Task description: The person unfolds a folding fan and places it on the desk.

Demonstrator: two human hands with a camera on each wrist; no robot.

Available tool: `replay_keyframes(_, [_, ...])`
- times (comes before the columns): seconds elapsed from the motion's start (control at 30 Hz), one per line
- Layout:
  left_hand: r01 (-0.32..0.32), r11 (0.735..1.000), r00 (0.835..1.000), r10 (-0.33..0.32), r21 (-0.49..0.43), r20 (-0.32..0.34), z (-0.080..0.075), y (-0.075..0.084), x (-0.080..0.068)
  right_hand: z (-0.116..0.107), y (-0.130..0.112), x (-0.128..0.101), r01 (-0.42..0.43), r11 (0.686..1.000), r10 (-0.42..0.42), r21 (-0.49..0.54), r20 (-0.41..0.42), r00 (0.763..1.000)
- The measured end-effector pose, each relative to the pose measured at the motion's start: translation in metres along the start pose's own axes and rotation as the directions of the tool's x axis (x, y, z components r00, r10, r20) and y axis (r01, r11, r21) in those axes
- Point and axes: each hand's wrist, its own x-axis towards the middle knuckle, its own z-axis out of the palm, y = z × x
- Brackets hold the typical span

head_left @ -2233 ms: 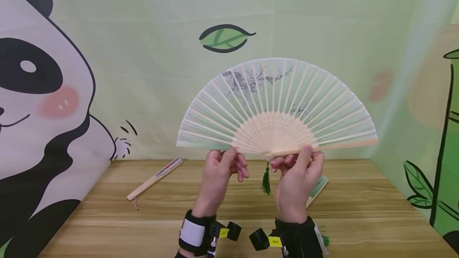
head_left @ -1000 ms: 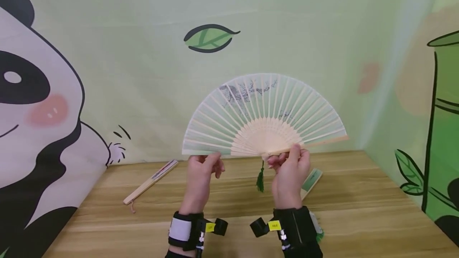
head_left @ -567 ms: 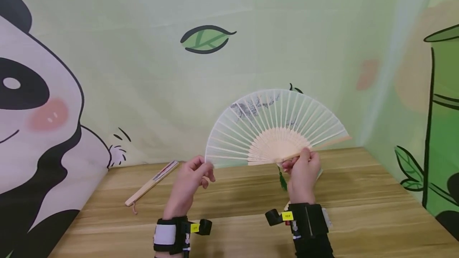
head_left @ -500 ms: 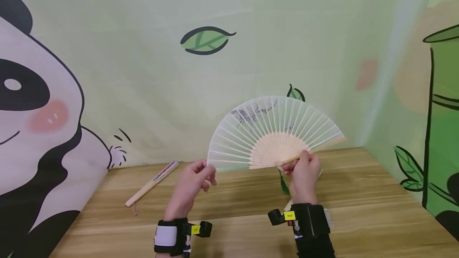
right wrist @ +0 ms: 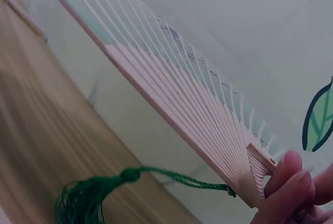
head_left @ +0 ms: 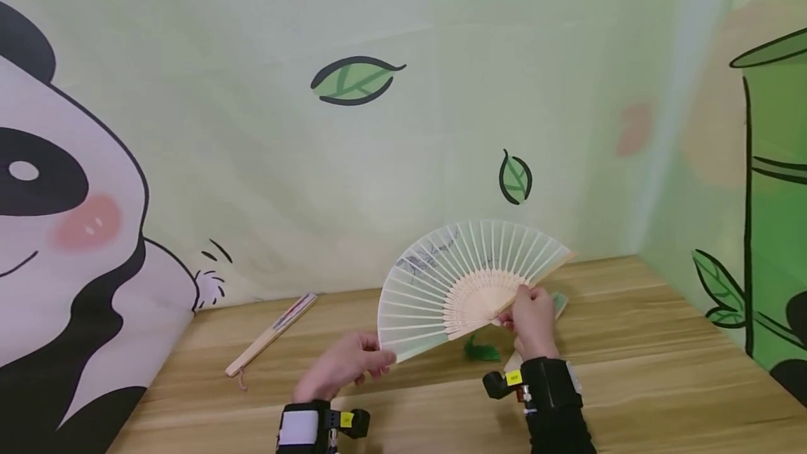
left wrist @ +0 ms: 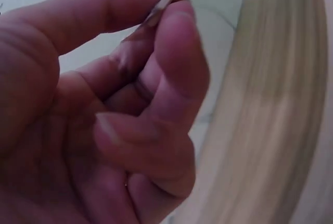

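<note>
- Table (head_left: pixel 630 384) of pale wood bears a closed fan (head_left: pixel 272 334) far left, well apart from both hands.
- Open fan (head_left: pixel 460 286) is held low over the table, spread up and left from its pivot.
- Right hand (head_left: pixel 532 321) pinches the pivot end; a second folded fan behind it is mostly hidden.
- Left hand (head_left: pixel 343 366) pinches the outermost rib (the wrist view confirms).
- Tassel (head_left: pixel 482 351) rests on the wood.
</note>
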Motion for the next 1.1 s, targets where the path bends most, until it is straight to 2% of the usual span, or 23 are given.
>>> replay_keyframes(0.1, [0.023,1.000,1.000,-0.023,0.000,0.011,0.008,-0.006,0.004,-0.005,0.005,0.005,-0.005,0.999,0.005,-0.045,0.005,1.000])
replay_keyframes(0.2, [0.044,0.998,0.999,-0.045,0.038,0.013,0.019,-0.009,0.009,-0.013,0.010,0.012,-0.024,0.997,0.024,-0.075,0.009,1.000])
replay_keyframes(0.33, [0.047,0.996,0.998,-0.049,0.078,0.033,0.032,-0.010,0.016,-0.024,0.016,0.019,-0.067,0.989,0.069,-0.128,0.004,0.998])
replay_keyframes(0.5, [0.073,0.993,0.996,-0.077,0.090,0.043,0.036,-0.012,0.016,-0.029,0.022,0.023,-0.103,0.981,0.109,-0.162,0.031,0.994])
replay_keyframes(0.63, [0.108,0.992,0.992,-0.113,0.071,0.063,0.038,-0.022,0.017,-0.027,0.026,0.023,-0.113,0.966,0.127,-0.234,0.045,0.991])
replay_keyframes(0.73, [0.123,0.991,0.988,-0.126,0.046,0.085,0.040,-0.029,0.016,-0.028,0.029,0.022,-0.123,0.944,0.147,-0.307,0.055,0.988])
replay_keyframes(0.9, [0.143,0.989,0.983,-0.146,0.041,0.109,0.041,-0.033,0.011,-0.033,0.032,0.022,-0.109,0.884,0.160,-0.454,0.075,0.984])
replay_keyframes(1.0, [0.165,0.985,0.980,-0.170,0.053,0.108,0.040,-0.032,0.009,-0.035,0.032,0.023,-0.083,0.840,0.148,-0.536,0.080,0.986])
replay_keyframes(1.1, [0.187,0.981,0.977,-0.192,0.060,0.097,0.039,-0.032,0.007,-0.034,0.031,0.023,-0.056,0.809,0.122,-0.585,0.073,0.990])
